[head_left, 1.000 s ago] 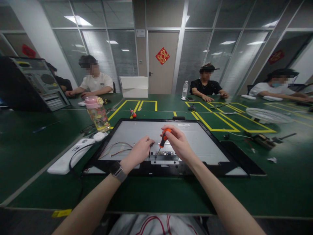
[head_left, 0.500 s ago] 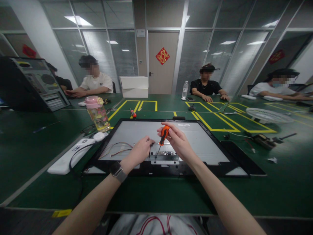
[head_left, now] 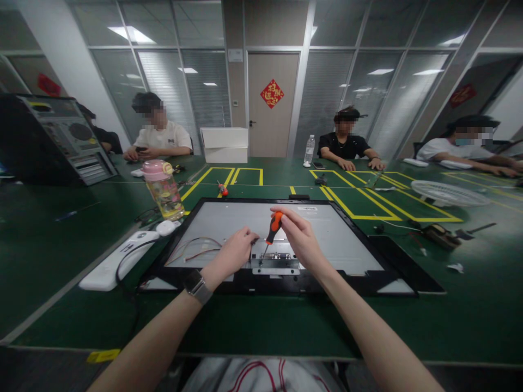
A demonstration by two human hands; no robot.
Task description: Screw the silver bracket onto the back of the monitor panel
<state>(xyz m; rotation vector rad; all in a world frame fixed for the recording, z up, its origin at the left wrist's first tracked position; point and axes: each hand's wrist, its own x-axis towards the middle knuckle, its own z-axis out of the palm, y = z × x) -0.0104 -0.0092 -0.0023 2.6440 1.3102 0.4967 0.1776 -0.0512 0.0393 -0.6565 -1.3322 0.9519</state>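
My right hand (head_left: 300, 235) is closed around an orange-and-black screwdriver (head_left: 274, 227), held at a tilt. Its thin shaft points down to the left part of a metal bracket (head_left: 281, 263) near the front edge of a display panel (head_left: 229, 218). With fingertips pinched at the bracket's upper left corner, my left hand (head_left: 235, 251) steadies it; a small dark bit shows at the fingertips. The panel lies flat, with a grey back and a black frame. Thin wires (head_left: 200, 251) run over its left side.
At the left are a white power strip (head_left: 118, 261), a pink-lidded bottle (head_left: 163, 188) and a computer case (head_left: 57, 139). A black strip-shaped panel (head_left: 404, 264) lies at the right, near a dark tool (head_left: 441, 235). Several people sit across the green table (head_left: 261, 326).
My right hand has shifted very slightly, the screwdriver tip staying at the bracket. My left hand stays in place. Across the table at left, a person's hands have drawn back with a dark object.
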